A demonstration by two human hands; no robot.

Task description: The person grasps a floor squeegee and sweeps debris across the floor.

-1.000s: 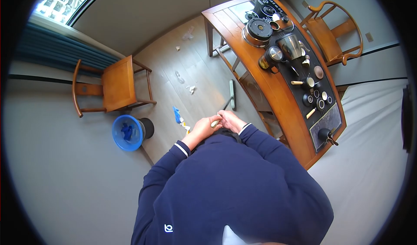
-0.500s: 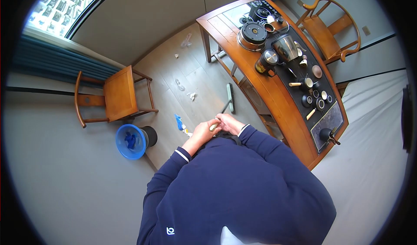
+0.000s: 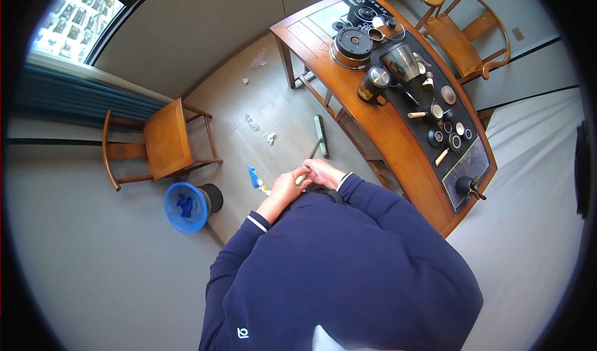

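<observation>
My left hand [image 3: 288,187] is closed around the pale handle end of a broom [image 3: 321,137]. Just beside it, my right hand [image 3: 325,174] wraps the same handle a little lower down. The dark handle runs forward from my hands to a long green head with dark bristles, which rests on the floor near the table's side. To the left of the broom lie a crumpled white scrap [image 3: 269,139] and a clear plastic piece [image 3: 252,123]. A blue wrapper [image 3: 252,175] with white and yellow bits lies close to my left hand.
A wooden table [image 3: 348,96] with a kettle [image 3: 400,63], a glass tea mug [image 3: 374,83] and several cups stands on the right. A wooden chair [image 3: 168,140] and a blue bin [image 3: 186,207] are on the left. More scraps [image 3: 259,57] lie farther off.
The whole view has shifted slightly, so the table and chairs appear farther left. Both hands keep their grip, and the broom head stays between the scraps and the table.
</observation>
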